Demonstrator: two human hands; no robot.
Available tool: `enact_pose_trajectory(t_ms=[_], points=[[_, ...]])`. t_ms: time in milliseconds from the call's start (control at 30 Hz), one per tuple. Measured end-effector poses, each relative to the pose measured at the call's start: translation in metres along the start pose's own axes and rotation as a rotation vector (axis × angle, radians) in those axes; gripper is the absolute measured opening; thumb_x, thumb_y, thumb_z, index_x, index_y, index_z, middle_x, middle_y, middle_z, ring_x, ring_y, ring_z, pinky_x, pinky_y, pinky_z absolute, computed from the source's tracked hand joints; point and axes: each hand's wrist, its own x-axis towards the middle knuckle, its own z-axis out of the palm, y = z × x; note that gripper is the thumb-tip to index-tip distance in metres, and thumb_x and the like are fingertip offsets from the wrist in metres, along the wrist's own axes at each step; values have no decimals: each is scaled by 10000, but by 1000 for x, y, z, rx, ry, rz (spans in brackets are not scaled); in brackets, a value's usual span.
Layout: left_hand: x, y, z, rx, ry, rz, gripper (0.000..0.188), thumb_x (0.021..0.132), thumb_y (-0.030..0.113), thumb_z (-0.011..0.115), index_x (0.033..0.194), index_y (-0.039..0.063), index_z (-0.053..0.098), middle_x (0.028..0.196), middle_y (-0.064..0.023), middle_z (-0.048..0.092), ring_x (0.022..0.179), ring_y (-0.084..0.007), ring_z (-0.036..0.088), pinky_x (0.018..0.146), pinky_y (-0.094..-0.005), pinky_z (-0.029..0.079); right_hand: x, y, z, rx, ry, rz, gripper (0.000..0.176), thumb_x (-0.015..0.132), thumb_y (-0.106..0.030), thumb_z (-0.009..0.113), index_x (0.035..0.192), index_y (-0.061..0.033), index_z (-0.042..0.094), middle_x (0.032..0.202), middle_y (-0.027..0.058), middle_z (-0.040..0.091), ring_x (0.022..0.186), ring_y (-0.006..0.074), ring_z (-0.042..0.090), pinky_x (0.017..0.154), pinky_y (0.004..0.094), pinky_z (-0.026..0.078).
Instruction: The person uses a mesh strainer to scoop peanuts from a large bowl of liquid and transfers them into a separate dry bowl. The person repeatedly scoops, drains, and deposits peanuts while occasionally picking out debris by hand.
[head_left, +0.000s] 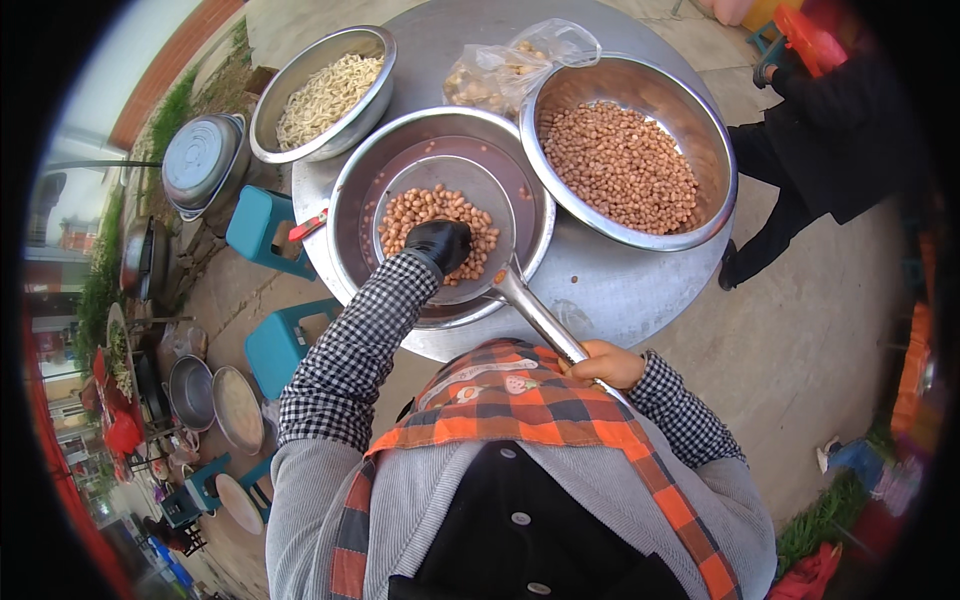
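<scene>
My left hand (439, 246), in a black glove, presses into the peanuts (420, 214) inside a wide round metal strainer (480, 176); its fingers are hidden. Around the strainer is a steel basin (352, 150) of reddish-brown water (450, 146), with a few loose peanuts along the sides. My bare right hand (606, 363) grips the strainer's long metal handle (544, 315) close to my checked apron (517, 405). To the right, a larger steel basin (532, 120) holds a heap of reddish peanuts (619, 165).
Pale strips of food (330, 97) fill a basin (262, 139) at the back left of the round metal table (600, 292). A tied plastic bag (487, 75) lies behind. A red-handled tool (307, 225) pokes out at left, near teal stools (259, 225). Another person (817, 150) stands at right.
</scene>
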Motion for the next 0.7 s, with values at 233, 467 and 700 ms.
enact_pose_trajectory(t_ms=[233,467,700], points=[[-13,-83,31,-2139,110,-262,174,857,208,531,708,118,534,614,-23,504,468,-126,432,412,-228,340,2,5,-11,75,-82,-8,62,859,-100,503,826,-61,468,602,-44,400,454,18,355,368,175,283],[-92,-82,-21,-2241,690,-239,142,852,158,512,719,129,474,589,-9,399,455,-110,363,403,-211,299,4,-21,-1,344,-245,52,73,877,-114,491,852,-77,433,580,-51,374,419,6,325,333,171,254],[-124,-100,25,-2210,767,-435,154,791,167,542,684,117,443,607,-46,418,479,-153,386,407,-249,310,13,-51,19,231,-112,58,130,889,-78,441,764,-88,410,566,-37,355,410,39,332,338,194,259]])
